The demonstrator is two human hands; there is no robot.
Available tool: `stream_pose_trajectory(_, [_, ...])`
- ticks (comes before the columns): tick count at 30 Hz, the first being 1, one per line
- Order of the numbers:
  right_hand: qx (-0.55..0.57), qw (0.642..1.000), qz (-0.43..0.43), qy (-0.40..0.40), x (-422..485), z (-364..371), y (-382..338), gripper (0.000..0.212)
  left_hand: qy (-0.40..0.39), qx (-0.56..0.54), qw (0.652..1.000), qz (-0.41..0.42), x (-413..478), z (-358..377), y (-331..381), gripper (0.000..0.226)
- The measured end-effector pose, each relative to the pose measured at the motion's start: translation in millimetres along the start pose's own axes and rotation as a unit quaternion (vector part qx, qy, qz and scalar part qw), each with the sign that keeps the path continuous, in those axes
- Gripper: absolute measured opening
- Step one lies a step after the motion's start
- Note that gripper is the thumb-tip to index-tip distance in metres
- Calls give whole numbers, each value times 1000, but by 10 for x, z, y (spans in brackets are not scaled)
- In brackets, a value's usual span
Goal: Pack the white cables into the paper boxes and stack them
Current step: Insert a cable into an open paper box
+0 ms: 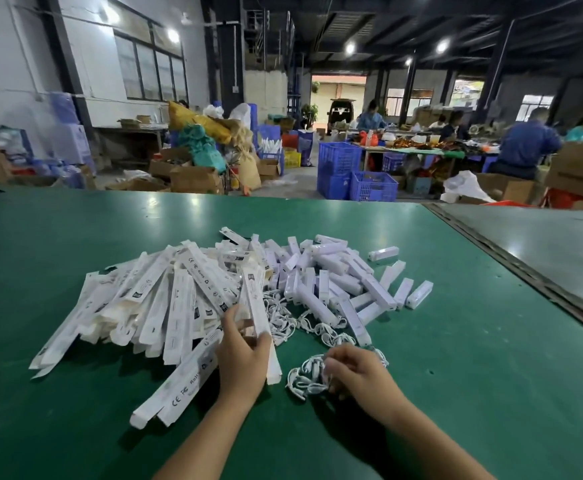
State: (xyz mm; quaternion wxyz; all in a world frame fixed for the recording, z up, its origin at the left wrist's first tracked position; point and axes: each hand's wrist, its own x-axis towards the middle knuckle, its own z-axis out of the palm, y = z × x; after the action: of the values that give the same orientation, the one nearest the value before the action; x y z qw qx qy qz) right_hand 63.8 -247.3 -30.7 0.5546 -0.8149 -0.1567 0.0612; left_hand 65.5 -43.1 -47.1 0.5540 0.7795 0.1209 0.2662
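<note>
The left hand point(243, 355) pinches one long paper box point(257, 306) between thumb and curled fingers, about halfway along its length; the box stands tilted, its far end leaning on the heap and its near, open-looking end resting on the green table point(473, 341), probably so that the mouth faces the other hand; the right hand point(361, 374) is clenched over a coiled white cable point(304, 377), which lies on the table just beside that near end; the coil seems to be kept bunched so it will slide in as one bundle and not snag. Supplies are sorted by side, which suits two-handed work: a fan of flat boxes point(137, 306) spreads to the left within the left hand's reach; a jumble of closed boxes point(338, 285), presumably already filled, lies to the right and farther back (they are heaped, not stacked, so the stacking part looks undone); a tangle of loose cables point(312, 327) sits between the two heaps, close to the right hand. Judging by the many flat boxes left, the job is somewhere in the middle; the step in hand looks like bringing cable and box mouth together, and the thin card could buckle if the coil is pushed in crooked. Beyond the table stand blue crates point(352, 174) and other people at a distant bench.
</note>
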Motion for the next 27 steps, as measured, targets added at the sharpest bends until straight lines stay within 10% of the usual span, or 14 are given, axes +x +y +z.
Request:
stream_pose_trajectory(11, [-86, 988, -98, 77, -19, 63, 114, 15, -147, -371, 904, -155, -67, 90, 57, 63])
stream_pose_trajectory(27, [-68, 988, -119, 73, -86, 69, 79, 19, -191, -283, 936, -87, -176, 129, 123, 59])
